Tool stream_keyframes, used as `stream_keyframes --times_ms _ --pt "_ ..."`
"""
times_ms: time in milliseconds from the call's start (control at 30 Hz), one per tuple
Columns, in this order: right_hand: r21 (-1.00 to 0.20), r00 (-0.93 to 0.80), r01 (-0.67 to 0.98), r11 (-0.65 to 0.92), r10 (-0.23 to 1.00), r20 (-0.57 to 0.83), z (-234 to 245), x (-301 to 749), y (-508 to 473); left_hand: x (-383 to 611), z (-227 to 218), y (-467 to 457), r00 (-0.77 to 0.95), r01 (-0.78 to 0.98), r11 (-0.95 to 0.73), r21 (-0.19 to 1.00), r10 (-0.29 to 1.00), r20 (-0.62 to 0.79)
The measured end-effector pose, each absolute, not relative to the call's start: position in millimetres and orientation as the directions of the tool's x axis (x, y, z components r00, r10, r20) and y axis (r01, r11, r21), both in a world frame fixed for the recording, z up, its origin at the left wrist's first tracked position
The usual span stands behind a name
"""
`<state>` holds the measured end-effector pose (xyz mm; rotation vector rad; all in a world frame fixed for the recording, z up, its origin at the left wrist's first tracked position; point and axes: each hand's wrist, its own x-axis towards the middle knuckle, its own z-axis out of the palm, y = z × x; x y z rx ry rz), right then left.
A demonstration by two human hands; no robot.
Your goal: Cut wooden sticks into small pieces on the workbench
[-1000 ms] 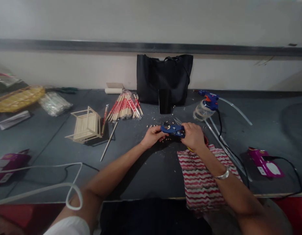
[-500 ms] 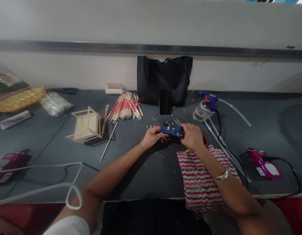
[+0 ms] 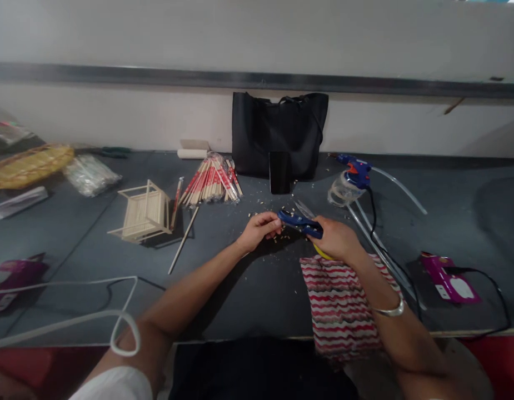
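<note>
My right hand (image 3: 337, 239) is closed round the handle of a blue cutter (image 3: 300, 220), whose metal blade stands up and open above it. My left hand (image 3: 260, 229) sits just left of the cutter's jaw with its fingers pinched together at the jaw; what they hold is too small to make out. Small wood chips (image 3: 277, 239) lie scattered on the dark table (image 3: 248, 289) under both hands. A bundle of red-and-white wrapped chopsticks (image 3: 210, 183) lies behind my left hand.
A red-and-white striped cloth (image 3: 344, 305) lies under my right forearm. A small wooden stick crate (image 3: 144, 212) and a loose stick (image 3: 184, 240) are at left. A black bag (image 3: 279, 133), a phone (image 3: 279, 172), a blue glue gun (image 3: 357, 169) with glue sticks stand behind.
The cutter's blade has swung up and open. My right hand has turned and shifted slightly right and down on the handle. My left hand stays at the jaw.
</note>
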<state>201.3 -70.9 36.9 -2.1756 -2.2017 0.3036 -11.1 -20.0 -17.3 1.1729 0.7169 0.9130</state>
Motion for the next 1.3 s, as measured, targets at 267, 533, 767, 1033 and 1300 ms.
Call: stream_keyframes --times_ms 267,533,767,1033,1300 --pt "-0.409 -0.161 0.910 0.071 0.968 -0.191 41.4 225.7 -70.6 -11.2 -18.4 -19.5 0.517 -0.167 0.138 0.976 0.855 -0.033" --pt "-0.371 -0.178 0.910 0.187 0.982 0.057 26.9 205.1 -73.2 -11.1 -17.7 -20.2 0.512 -0.261 0.130 0.956 0.858 0.023" --pt "-0.232 -0.192 0.943 0.237 0.961 0.198 18.0 202.6 -70.8 -12.5 -20.1 -19.4 0.508 -0.352 0.224 0.909 0.861 -0.016" --pt "-0.060 -0.160 0.984 0.166 0.983 0.089 22.1 202.3 -69.4 -13.1 -15.7 -15.7 0.187 -0.484 -0.014 0.875 0.975 0.119" --pt "0.106 -0.151 0.983 0.148 0.988 0.023 31.1 200.4 -73.7 -16.2 -16.1 -22.2 0.267 -0.103 -0.427 0.898 0.858 0.439"
